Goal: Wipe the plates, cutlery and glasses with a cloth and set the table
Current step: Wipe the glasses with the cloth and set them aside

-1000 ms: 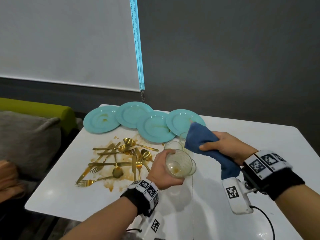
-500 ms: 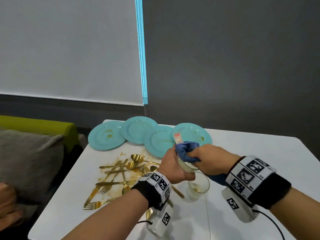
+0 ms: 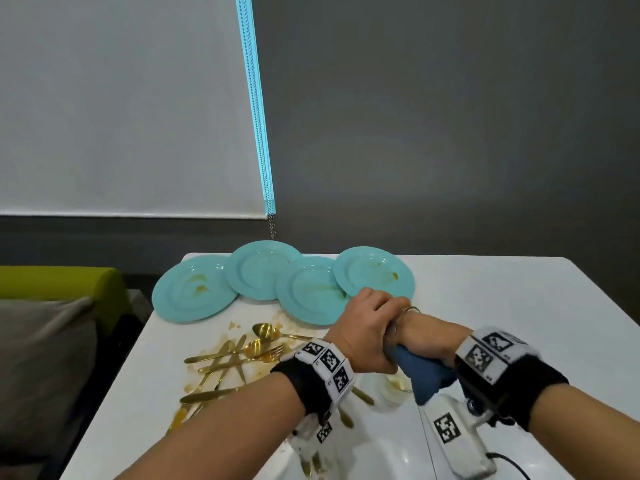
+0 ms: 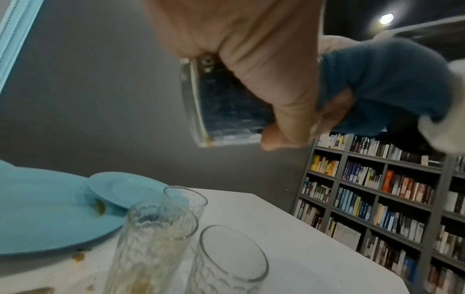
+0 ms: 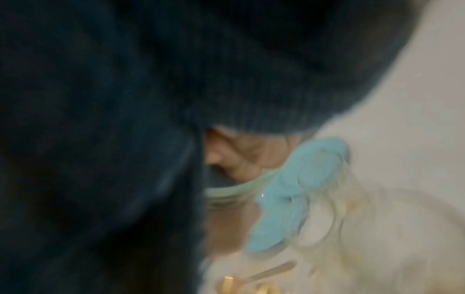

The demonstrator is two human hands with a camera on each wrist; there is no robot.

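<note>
My left hand (image 3: 367,327) grips a clear glass (image 4: 226,107) held up on its side above the table. My right hand (image 3: 426,336) holds a blue cloth (image 3: 422,372) and has stuffed part of it into the glass; the cloth (image 4: 377,79) shows through the glass wall. In the right wrist view the cloth (image 5: 100,139) fills most of the picture, with the glass rim (image 5: 226,193) beside it. Several teal plates (image 3: 311,292) with brown smears lie at the table's far side. Gold cutlery (image 3: 225,362) lies in spilled sauce at the left.
Three more stained glasses (image 4: 156,238) stand on the white table (image 3: 519,306) below my hands, close to the plates (image 4: 50,208). A green-backed sofa (image 3: 62,282) stands left of the table. A bookshelf (image 4: 377,199) stands off to the right.
A second ago the cloth was outside the glass. My right hand has pushed it into the glass, both hands have closed together, and the head view has tilted upward.
</note>
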